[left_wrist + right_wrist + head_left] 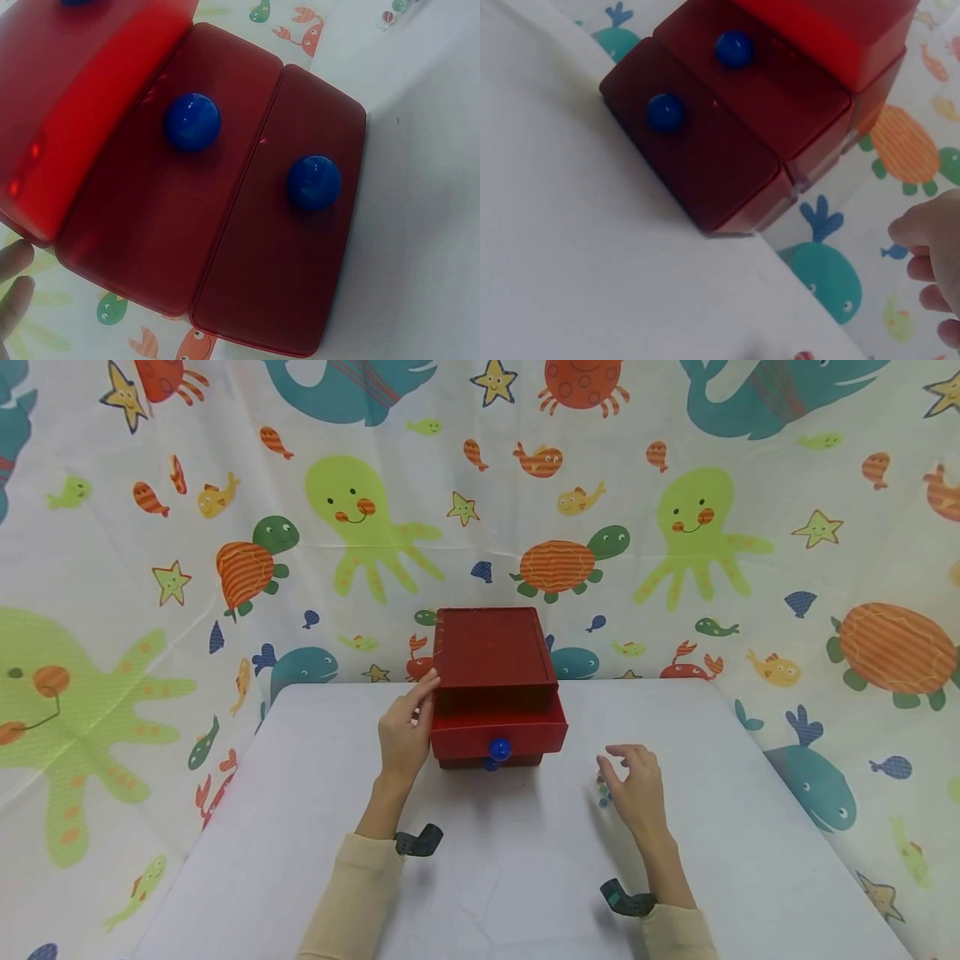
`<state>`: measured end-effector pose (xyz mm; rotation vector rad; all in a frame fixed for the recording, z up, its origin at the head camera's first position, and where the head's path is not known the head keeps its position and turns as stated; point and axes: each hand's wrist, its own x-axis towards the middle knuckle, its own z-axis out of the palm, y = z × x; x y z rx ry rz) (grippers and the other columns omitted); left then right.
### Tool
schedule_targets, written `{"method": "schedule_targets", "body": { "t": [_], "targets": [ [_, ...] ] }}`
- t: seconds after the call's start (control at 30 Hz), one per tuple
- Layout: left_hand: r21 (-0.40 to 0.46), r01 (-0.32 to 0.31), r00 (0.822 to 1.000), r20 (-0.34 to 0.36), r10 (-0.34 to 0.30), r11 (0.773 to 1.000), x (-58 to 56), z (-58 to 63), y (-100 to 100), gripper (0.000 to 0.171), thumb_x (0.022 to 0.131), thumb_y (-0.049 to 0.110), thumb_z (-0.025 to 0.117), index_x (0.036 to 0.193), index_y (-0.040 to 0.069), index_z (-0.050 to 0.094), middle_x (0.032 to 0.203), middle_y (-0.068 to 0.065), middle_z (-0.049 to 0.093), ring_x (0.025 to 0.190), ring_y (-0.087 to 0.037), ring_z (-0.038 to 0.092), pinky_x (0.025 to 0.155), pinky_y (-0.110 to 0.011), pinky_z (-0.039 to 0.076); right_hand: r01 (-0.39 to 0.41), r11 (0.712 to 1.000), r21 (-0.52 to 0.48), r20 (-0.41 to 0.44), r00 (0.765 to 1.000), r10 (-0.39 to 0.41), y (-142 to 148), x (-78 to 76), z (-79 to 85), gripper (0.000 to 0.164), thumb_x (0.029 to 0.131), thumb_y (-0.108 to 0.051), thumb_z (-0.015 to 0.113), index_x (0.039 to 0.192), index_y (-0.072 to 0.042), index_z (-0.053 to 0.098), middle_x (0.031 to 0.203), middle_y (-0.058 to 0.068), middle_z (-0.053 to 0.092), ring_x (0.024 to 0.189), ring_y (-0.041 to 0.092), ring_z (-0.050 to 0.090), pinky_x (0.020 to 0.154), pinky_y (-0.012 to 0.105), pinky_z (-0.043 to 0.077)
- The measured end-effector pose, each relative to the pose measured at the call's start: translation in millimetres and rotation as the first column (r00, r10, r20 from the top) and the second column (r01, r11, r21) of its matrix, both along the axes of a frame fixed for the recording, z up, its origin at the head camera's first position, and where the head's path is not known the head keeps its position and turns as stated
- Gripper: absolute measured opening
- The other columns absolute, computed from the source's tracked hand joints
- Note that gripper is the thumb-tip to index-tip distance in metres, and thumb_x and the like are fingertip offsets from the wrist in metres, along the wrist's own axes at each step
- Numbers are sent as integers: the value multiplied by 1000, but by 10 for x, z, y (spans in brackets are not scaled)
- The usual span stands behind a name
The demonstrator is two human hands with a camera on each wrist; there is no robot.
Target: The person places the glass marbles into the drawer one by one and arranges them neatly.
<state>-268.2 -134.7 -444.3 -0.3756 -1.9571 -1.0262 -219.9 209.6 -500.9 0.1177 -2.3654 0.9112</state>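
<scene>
A small red drawer cabinet (491,647) stands at the back of the table, its top drawer (461,742) pulled out. A round blue knob (499,749) is on that drawer's front; two lower drawers with blue knobs show closed in the left wrist view. My left hand (403,739) rests against the cabinet's left side, fingers up near its top edge. To the right of the cabinet, my right hand (637,789) is over several tiny coloured pieces (603,795), thumb and fingers apart. Nothing shows between them; the hand partly hides the pieces.
The white table (525,877) runs back to a hanging cloth (480,510) printed with sea animals, close behind the cabinet. A dark strap with a camera (420,841) is on the left wrist, and another (628,900) on the right.
</scene>
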Motion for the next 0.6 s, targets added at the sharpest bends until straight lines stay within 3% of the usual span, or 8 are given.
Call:
{"method": "schedule_targets", "body": {
  "t": [0.6],
  "targets": [
    [-5, -3, 1000, -3, 3, 1000, 3, 9, -6, 31, 99, 12, 61, 129, 16, 69, 132, 3, 69, 83, -21, 69, 73, -9, 52, 10, 999, 35, 1, 1000, -10, 62, -30, -202, 21, 86, -11, 78, 102, 0, 70, 101, 19, 70, 86, 31, 59, 74, 40, 45]
  ]
}}
